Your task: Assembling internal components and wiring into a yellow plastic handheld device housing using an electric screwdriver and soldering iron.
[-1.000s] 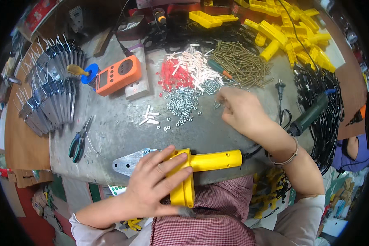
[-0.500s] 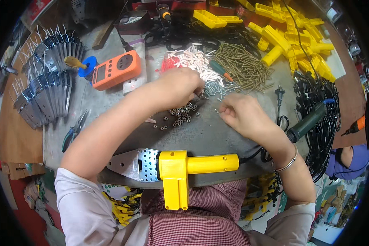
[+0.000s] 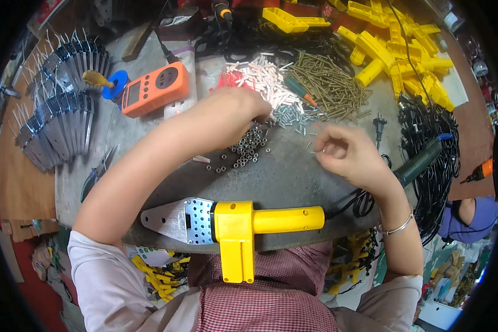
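My left hand is closed, its fingers curled down at the upper edge of a heap of small metal nuts; what its fingertips hold is hidden. To the right, my right hand pinches a small silver screw between thumb and fingers, just above the table. Between the hands, beyond them, lies a pile of short silver screws. Nearest my body, a yellow plastic tool housing with a round handle and a perforated metal plate rests along the table's front edge, untouched.
White tubes, long brass-coloured screws and a green-handled screwdriver lie farther back. An orange meter, pliers and metal plates stand left. Yellow housings and black cords crowd the right.
My right hand has moved a little to the right, away from the nuts, with the small screw in its fingers. My left hand has shifted slightly left.
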Demonstrator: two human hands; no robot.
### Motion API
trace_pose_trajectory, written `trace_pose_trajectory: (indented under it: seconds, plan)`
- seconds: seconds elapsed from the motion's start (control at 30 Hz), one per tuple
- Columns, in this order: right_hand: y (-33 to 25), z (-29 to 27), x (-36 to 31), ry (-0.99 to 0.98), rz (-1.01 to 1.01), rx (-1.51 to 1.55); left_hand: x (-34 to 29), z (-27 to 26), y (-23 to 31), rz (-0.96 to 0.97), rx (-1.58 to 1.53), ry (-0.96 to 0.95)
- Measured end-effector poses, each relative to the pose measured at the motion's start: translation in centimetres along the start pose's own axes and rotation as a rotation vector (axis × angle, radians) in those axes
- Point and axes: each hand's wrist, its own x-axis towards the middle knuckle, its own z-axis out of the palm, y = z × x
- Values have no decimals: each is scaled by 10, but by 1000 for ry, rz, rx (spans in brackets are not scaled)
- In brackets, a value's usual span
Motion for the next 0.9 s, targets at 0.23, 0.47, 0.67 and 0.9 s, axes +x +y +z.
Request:
trace_pose_trajectory:
  seconds: [0.23,0.47,0.67,0.9]
  plan:
    - [-25,-8,-21,-233,66,-1,16,17,6,33,183,-38]
    - [-52,-8,-20,-521,-68,-170,12,2,19,46,156,-112]
    - [-53,-4,-24,-466,-273,-231,1,7,11,95,140,113]
    - [-52,6,-56,-144,-159,-185,12,23,9,60,127,57]
